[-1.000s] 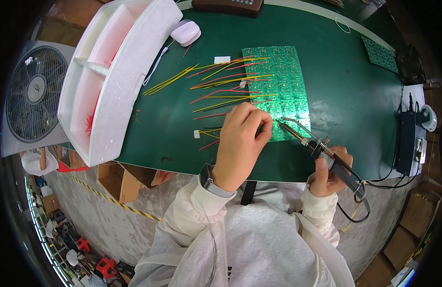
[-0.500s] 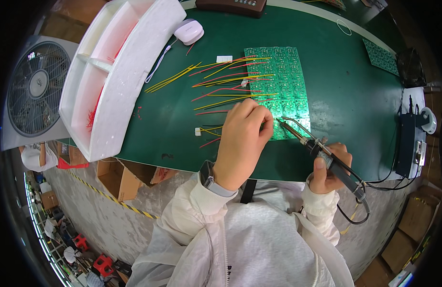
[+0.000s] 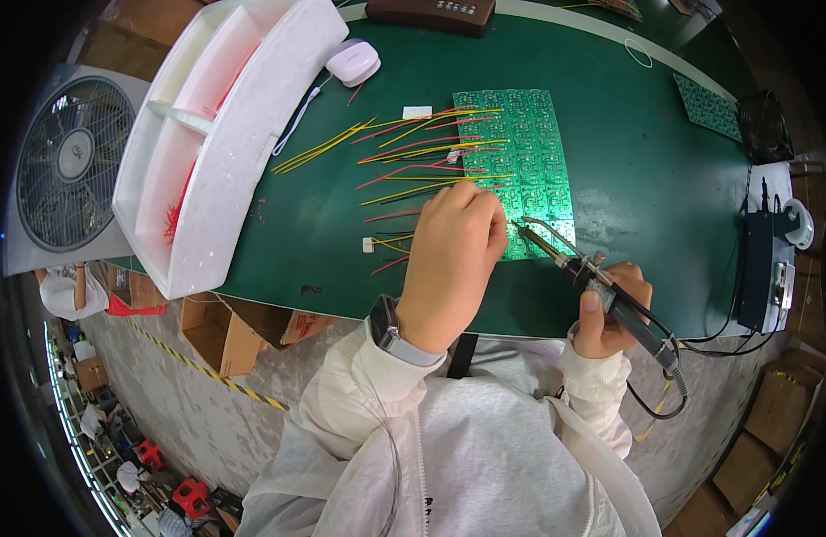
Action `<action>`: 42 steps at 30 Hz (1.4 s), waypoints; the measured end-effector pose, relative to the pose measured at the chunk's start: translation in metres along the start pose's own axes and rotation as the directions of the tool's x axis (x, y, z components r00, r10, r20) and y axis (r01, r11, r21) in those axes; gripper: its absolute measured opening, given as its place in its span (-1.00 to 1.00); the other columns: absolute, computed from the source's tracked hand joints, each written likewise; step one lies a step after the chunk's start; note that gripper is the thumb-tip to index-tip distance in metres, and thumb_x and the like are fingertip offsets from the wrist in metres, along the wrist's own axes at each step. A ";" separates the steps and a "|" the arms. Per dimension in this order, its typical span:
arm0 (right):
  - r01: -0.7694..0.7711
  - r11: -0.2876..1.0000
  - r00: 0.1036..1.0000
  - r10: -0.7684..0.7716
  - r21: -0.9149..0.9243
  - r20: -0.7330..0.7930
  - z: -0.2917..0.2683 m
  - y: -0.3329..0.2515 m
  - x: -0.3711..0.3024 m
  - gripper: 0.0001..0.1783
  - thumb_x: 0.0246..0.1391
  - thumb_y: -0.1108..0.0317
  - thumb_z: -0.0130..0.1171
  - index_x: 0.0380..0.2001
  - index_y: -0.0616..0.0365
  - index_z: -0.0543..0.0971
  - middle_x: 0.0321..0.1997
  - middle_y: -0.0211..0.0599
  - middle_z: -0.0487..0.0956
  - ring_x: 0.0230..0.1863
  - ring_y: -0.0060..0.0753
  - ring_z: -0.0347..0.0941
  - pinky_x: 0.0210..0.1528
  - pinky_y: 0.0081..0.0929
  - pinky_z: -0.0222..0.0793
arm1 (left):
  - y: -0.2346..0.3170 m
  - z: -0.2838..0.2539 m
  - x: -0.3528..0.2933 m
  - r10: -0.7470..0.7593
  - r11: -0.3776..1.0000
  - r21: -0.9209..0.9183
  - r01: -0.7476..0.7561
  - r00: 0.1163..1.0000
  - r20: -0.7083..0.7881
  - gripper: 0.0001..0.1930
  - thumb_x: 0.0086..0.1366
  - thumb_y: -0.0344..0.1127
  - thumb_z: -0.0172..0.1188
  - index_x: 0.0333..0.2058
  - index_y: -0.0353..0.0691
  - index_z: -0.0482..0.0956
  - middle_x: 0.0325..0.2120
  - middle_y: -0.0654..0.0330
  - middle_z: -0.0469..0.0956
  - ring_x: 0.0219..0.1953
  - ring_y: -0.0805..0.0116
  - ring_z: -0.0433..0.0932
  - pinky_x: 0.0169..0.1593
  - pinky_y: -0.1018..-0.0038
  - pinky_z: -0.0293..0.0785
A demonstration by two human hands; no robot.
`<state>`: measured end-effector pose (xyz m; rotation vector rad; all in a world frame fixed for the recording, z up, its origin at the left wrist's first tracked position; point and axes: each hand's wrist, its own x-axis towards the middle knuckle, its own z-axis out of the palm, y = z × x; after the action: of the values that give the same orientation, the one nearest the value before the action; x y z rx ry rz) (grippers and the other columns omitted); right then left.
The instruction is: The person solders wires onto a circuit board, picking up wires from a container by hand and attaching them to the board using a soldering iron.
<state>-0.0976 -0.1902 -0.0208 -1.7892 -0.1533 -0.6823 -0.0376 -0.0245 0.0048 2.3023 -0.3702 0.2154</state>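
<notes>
My right hand grips a soldering iron with a thin metal feed tube beside its shaft. Its tip points at the lower part of a green circuit board panel, close to my left fingers; contact cannot be made out. My left hand is closed in a pinch over the panel's lower left edge, and whatever lies between its fingertips is hidden. Red, yellow and black wires run from the panel's left side over the table. A white connector sits on wires left of my left hand.
A white foam box with compartments of red wires stands left, beside a fan. Loose yellow wires and a lilac case lie nearby. At right are a dark soldering station, its cable and another green panel.
The whole view has shifted very slightly. Both hands and the soldering iron keep nearly the same place over the panel.
</notes>
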 end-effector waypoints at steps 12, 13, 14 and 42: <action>0.051 0.998 0.999 -0.051 0.030 -0.008 0.002 0.004 0.004 -0.74 -0.23 0.36 0.19 -0.53 0.28 0.36 -0.57 -0.26 0.40 -0.53 -0.41 0.29 -0.43 -0.50 0.24 | 0.000 -0.002 0.004 0.010 1.000 0.024 -0.011 1.000 0.022 -0.89 -0.16 -0.59 0.11 -0.63 -0.32 0.35 -0.64 0.14 0.34 -0.54 0.23 0.39 -0.47 0.43 0.30; 0.056 0.998 0.998 -0.055 0.011 -0.011 0.002 0.005 0.004 -0.73 -0.22 0.34 0.19 -0.51 0.28 0.35 -0.56 -0.25 0.40 -0.53 -0.42 0.29 -0.42 -0.50 0.24 | 0.000 -0.002 0.003 0.018 1.000 0.020 -0.019 1.000 0.021 -0.89 -0.16 -0.59 0.11 -0.63 -0.32 0.35 -0.64 0.14 0.34 -0.55 0.24 0.39 -0.48 0.43 0.30; 0.059 0.998 0.998 -0.059 -0.011 -0.014 0.002 0.005 0.003 -0.71 -0.21 0.32 0.19 -0.50 0.28 0.35 -0.56 -0.24 0.40 -0.53 -0.42 0.29 -0.41 -0.50 0.25 | 0.000 -0.002 0.004 0.019 1.000 0.018 -0.019 1.000 0.020 -0.89 -0.16 -0.59 0.11 -0.63 -0.32 0.35 -0.64 0.14 0.34 -0.55 0.24 0.39 -0.48 0.43 0.30; 0.021 1.000 0.999 -0.022 -0.015 -0.044 0.004 0.002 0.001 -0.67 -0.19 0.30 0.19 -0.47 0.29 0.32 -0.55 -0.19 0.39 -0.53 -0.45 0.26 -0.40 -0.54 0.22 | 0.001 -0.004 0.003 0.003 1.000 0.028 -0.003 1.000 0.009 -0.92 -0.14 -0.59 0.11 -0.64 -0.34 0.37 -0.64 0.13 0.34 -0.56 0.23 0.40 -0.50 0.42 0.30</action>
<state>-0.0947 -0.1874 -0.0226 -1.7872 -0.1384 -0.7389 -0.0352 -0.0228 0.0091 2.3312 -0.3773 0.2128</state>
